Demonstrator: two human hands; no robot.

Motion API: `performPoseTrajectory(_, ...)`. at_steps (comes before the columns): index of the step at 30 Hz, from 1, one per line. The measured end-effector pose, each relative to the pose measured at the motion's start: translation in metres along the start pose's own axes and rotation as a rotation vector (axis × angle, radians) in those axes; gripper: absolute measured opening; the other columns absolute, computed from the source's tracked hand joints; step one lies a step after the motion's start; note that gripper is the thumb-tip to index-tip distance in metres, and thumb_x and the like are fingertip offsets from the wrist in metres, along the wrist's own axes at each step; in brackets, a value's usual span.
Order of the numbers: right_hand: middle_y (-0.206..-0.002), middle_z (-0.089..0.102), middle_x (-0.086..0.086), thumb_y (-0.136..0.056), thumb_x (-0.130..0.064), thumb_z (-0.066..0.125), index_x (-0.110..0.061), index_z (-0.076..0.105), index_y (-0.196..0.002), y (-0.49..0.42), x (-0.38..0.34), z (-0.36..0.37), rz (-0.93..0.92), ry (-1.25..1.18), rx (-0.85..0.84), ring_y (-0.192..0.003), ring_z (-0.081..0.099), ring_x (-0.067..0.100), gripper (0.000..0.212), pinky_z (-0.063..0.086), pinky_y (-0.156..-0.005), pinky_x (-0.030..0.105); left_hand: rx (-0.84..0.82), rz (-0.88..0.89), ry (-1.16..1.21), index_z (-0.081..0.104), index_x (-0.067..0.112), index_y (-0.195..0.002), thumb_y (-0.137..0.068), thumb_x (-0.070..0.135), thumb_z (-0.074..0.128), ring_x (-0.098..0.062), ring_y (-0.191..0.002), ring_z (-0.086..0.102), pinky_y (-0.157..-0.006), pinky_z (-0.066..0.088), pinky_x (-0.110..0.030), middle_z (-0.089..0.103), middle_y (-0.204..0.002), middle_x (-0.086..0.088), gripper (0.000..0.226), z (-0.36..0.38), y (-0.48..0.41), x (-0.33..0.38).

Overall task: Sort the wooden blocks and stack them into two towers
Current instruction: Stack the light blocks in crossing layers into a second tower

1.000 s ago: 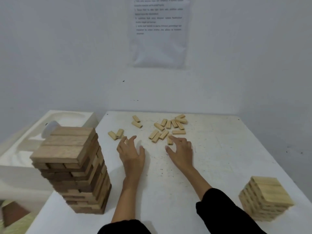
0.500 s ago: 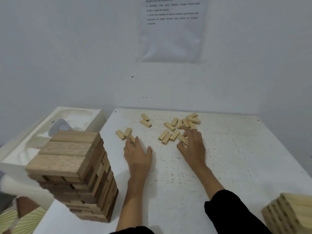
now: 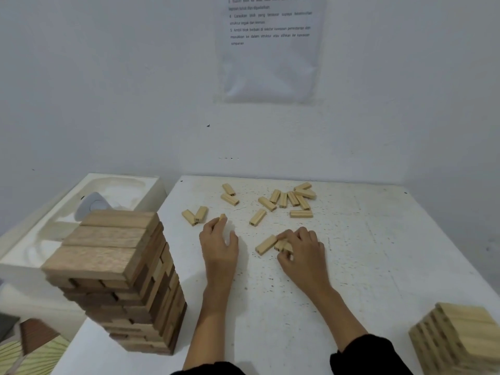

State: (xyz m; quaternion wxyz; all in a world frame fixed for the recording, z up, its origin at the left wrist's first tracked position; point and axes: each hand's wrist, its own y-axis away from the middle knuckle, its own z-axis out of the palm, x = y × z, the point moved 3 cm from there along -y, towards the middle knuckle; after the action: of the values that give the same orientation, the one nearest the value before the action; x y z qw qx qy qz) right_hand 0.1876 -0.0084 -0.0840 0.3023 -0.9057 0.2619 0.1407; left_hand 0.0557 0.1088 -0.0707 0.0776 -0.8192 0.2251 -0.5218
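left grip (image 3: 219, 243) pinching one pale block (image 3: 222, 217), right grip (image 3: 304, 253) grasping a few pale blocks (image 3: 282, 246) lying on the desk (image 3: 378, 253)

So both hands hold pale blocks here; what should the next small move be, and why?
Probably move the right hand, which grips a few pale blocks, over to the pale tower at the near right. The left hand pinches a single block too, and both loads match that tower's wood, not the dark tower.
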Motion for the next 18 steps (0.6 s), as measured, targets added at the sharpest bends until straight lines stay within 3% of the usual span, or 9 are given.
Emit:
performPoseTrajectory(3, -0.100, 0.054, -0.001, -0.075, -0.032, 0.028, -0.019, 0.058, -0.116, 0.007, -0.003, -0.008, 0.062, -0.038, -0.084, -0.094, 0.048, 0.021, 0.052, 0.028, -0.078, 0.031, 0.001, 0.030, 0.105, 0.061, 0.005, -0.120, -0.089, 0.004, 0.059, -0.021, -0.115, 0.051, -0.098, 0.045, -0.040, 0.058, -0.121, -0.008, 0.031, 0.003, 0.004, 0.004)
performPoseTrajectory(5, -0.116, 0.051, 0.001, -0.072, -0.045, 0.006, -0.018, 0.042, -0.137, 0.007, -0.005, -0.010, 0.094, 0.041, -0.180, -0.107, 0.042, 0.020, 0.078, 0.026, -0.088, 0.032, 0.009, 0.033, 0.160, 0.064, 0.008, -0.116, -0.089, 0.004, 0.059, -0.018, -0.111, 0.054, -0.095, 0.048, -0.044, 0.061, -0.118, -0.004, 0.027, 0.002, 0.008, 0.009)
performPoseTrajectory(7, -0.123, 0.046, 0.003, -0.068, -0.061, 0.001, -0.017, 0.029, -0.145, 0.007, -0.004, -0.009, 0.095, 0.135, -0.233, -0.111, 0.039, 0.021, 0.094, 0.025, -0.094, 0.034, 0.026, 0.035, 0.202, 0.065, 0.008, -0.112, -0.089, 0.002, 0.059, -0.016, -0.108, 0.056, -0.093, 0.049, -0.043, 0.063, -0.114, -0.003, 0.025, 0.001, 0.013, 0.011)
performPoseTrajectory(9, -0.125, 0.044, 0.003, -0.073, -0.078, 0.017, -0.016, 0.028, -0.145, 0.007, -0.003, -0.005, 0.113, 0.184, -0.267, -0.113, 0.038, 0.021, 0.095, 0.026, -0.096, 0.034, 0.053, 0.035, 0.222, 0.067, 0.007, -0.109, -0.088, -0.001, 0.058, -0.016, -0.105, 0.057, -0.092, 0.050, -0.042, 0.064, -0.110, -0.003, 0.024, -0.001, 0.015, 0.012)
performPoseTrajectory(12, -0.121, 0.047, 0.001, -0.084, -0.065, 0.048, -0.022, 0.044, -0.132, 0.006, 0.002, -0.007, 0.159, 0.104, -0.209, -0.113, 0.039, 0.019, 0.065, 0.026, -0.093, 0.030, 0.084, 0.049, 0.239, 0.068, 0.007, -0.105, -0.087, -0.007, 0.057, -0.017, -0.103, 0.060, -0.088, 0.052, -0.035, 0.066, -0.107, -0.005, 0.025, -0.003, 0.017, 0.013)
performPoseTrajectory(15, -0.113, 0.047, -0.001, -0.084, -0.054, 0.058, -0.023, 0.048, -0.128, 0.012, 0.005, -0.011, 0.125, -0.013, -0.200, -0.107, 0.039, 0.017, 0.055, 0.027, -0.087, 0.027, 0.058, 0.054, 0.256, 0.068, 0.009, -0.104, -0.087, -0.006, 0.056, -0.012, -0.102, 0.060, -0.080, 0.048, -0.013, 0.066, -0.107, -0.003, 0.026, -0.005, 0.024, 0.021)
performPoseTrajectory(18, -0.100, 0.043, -0.005, -0.078, -0.048, 0.062, -0.020, 0.053, -0.125, 0.033, 0.001, -0.022, 0.028, -0.134, -0.207, -0.094, 0.038, 0.014, 0.056, 0.030, -0.079, 0.026, -0.025, 0.021, 0.289, 0.070, 0.009, -0.105, -0.088, -0.003, 0.056, 0.003, -0.096, 0.058, -0.073, 0.043, -0.004, 0.066, -0.107, 0.001, 0.025, -0.009, 0.039, 0.033)
